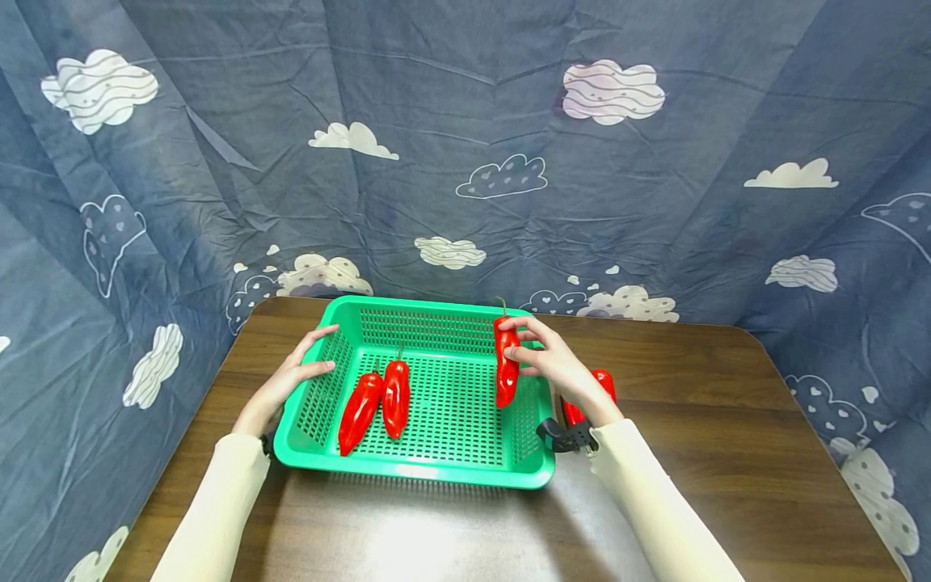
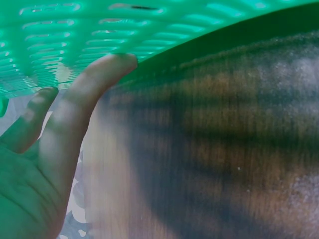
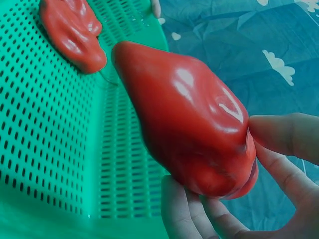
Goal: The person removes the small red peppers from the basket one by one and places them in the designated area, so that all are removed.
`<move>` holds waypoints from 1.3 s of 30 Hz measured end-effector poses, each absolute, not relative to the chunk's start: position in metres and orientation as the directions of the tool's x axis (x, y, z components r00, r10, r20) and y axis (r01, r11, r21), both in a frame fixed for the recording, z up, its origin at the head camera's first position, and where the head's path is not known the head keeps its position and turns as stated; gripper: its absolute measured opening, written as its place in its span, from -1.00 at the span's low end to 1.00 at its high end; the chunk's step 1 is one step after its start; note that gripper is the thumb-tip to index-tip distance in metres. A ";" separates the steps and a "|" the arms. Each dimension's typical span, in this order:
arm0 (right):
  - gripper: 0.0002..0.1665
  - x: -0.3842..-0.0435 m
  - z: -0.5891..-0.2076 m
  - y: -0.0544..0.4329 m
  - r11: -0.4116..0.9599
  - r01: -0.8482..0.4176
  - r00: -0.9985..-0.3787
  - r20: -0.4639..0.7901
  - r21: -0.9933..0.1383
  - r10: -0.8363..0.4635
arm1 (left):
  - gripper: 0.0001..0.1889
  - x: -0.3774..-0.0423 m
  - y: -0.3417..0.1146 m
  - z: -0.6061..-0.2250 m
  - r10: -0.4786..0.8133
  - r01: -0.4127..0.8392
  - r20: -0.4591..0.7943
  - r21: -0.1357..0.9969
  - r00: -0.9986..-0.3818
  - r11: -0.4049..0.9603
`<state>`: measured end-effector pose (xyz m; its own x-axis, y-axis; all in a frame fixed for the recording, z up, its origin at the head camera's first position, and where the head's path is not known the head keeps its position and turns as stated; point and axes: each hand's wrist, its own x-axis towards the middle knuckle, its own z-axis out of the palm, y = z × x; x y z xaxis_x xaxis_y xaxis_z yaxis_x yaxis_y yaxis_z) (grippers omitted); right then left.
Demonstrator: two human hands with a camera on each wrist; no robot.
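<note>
Brown wood-grain tbl (image 1: 676,404); green basket (image 1: 418,470) on it, L of ctr; red pepper (image 1: 605,383) just R, partly hidden.

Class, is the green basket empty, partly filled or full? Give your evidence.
Partly filled. The green basket has two red peppers lying on its floor, and much of that floor shows bare in the head view.

Cloud-print cloth (image 1: 429,105) is hanging behind and beside a wooden tabletop (image 1: 684,396), making a curtained nook; room type unclear.
</note>
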<state>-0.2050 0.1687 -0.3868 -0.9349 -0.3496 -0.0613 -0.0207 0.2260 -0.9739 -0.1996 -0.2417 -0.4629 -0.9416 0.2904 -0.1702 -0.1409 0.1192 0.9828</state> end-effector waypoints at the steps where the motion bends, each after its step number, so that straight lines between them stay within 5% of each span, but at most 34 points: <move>1: -0.59 -0.205 -0.387 0.170 0.226 -0.021 -0.936 -0.061 -0.974 -0.348 | -0.37 -0.199 -0.242 -0.463 0.291 -0.144 -0.172 0.983 -0.941 0.115; 39: -0.55 -0.200 -0.395 0.223 0.292 -0.018 -0.967 -0.058 -0.956 -0.248 | -0.38 -0.198 -0.242 -0.464 0.301 -0.163 -0.182 0.983 -0.936 0.090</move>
